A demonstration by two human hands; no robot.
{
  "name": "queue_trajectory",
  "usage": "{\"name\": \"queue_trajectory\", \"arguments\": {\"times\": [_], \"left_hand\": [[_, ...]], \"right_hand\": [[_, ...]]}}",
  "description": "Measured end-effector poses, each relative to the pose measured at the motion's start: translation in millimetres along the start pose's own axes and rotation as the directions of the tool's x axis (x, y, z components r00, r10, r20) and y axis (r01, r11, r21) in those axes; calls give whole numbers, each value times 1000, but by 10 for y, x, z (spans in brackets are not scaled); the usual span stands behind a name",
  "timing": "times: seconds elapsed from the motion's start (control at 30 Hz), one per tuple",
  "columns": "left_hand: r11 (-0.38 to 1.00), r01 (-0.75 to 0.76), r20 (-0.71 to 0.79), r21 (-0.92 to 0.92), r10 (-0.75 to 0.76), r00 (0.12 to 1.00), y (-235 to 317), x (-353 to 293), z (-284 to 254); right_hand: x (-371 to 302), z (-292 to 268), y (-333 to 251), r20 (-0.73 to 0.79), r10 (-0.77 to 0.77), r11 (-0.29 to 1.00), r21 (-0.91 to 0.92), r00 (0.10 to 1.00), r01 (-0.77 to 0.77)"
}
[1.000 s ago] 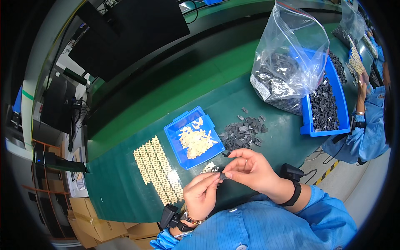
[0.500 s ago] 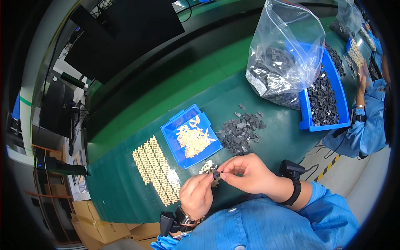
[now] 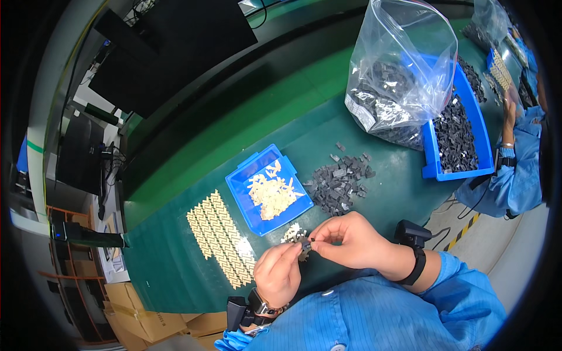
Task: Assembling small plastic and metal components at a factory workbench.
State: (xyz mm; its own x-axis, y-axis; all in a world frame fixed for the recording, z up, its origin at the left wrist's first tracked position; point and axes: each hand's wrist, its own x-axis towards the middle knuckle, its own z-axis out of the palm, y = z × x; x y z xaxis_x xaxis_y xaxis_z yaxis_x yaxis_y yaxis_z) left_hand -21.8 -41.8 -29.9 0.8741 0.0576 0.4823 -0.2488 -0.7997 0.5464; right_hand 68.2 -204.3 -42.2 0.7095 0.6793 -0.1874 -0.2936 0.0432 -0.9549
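Below the left end of the green desk, brown cardboard boxes are seen near an orange rack. At the right, a yellow-and-black floor stripe and another person's blue sleeve can be noticed.

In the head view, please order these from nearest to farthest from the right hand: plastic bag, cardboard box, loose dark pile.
1. Loose dark pile, just beyond the right hand.
2. Plastic bag, farther ahead, toward the right.
3. Cardboard box, at lower left.
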Motion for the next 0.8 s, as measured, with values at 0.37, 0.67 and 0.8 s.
{"name": "queue_trajectory", "arguments": {"times": [0.37,0.67,0.8], "left_hand": [[999,28,30,-25,-28,999,-9,13,3],[986,132,38,-100,-128,991,26,0,-3],[945,230,59,-233,-222,973,28,-26,-17]], "right_hand": [[21,-10,34,6,-16,1000,6,1000,16],[31,-24,31,17,74,992,105,997,-75],[49,-69,-114,103,222,968,97,970,-232]]}}
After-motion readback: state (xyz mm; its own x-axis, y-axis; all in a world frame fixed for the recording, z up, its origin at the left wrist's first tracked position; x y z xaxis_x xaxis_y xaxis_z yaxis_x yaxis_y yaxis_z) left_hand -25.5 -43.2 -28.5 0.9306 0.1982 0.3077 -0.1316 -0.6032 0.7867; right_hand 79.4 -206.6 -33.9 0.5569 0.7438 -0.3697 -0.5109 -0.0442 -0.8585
